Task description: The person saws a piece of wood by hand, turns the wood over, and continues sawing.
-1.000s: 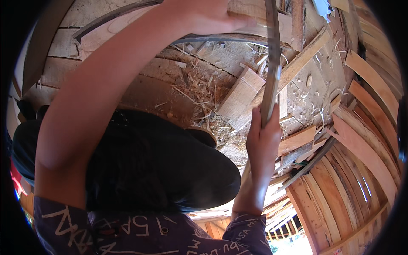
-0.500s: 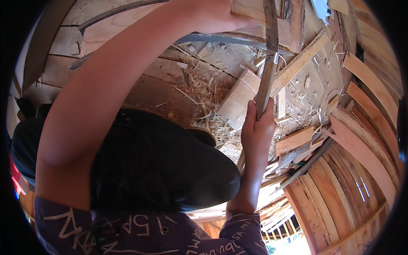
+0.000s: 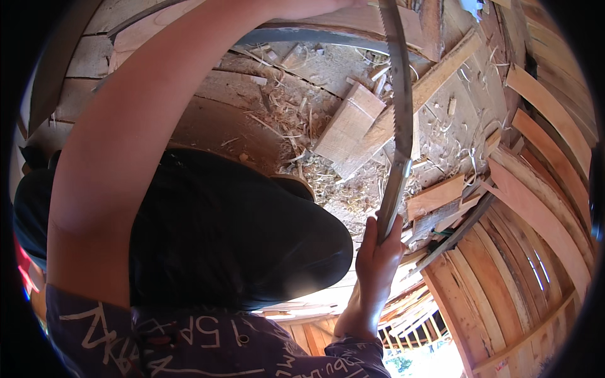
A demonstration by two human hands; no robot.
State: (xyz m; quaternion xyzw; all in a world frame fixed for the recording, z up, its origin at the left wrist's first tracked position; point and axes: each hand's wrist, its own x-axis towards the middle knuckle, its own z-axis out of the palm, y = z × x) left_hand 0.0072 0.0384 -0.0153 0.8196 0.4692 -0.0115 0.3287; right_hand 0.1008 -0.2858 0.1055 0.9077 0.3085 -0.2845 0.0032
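A hand saw with a long curved toothed blade (image 3: 401, 94) and a straight wooden handle (image 3: 392, 198) runs up from my right hand (image 3: 378, 255). That hand is closed around the lower end of the handle. The blade crosses the right part of a pale wooden board (image 3: 403, 28), and its tip goes out of view at the top. My left hand (image 3: 315, 6) lies at the board beside the blade, mostly cut off by the top edge, its fingers largely out of sight. Under the board runs a dark curved strip (image 3: 321, 36).
Wood shavings (image 3: 302, 132) and a flat wooden block (image 3: 353, 123) lie on the plank floor. A long batten (image 3: 444, 72) slants beside the blade. Several boards (image 3: 535, 208) lean along the right. My bent knee (image 3: 328, 246) is left of my right forearm.
My right hand has drawn the saw down toward me, so more blade shows below the board. The view has shifted slightly, and my left hand sits higher, mostly out of the picture.
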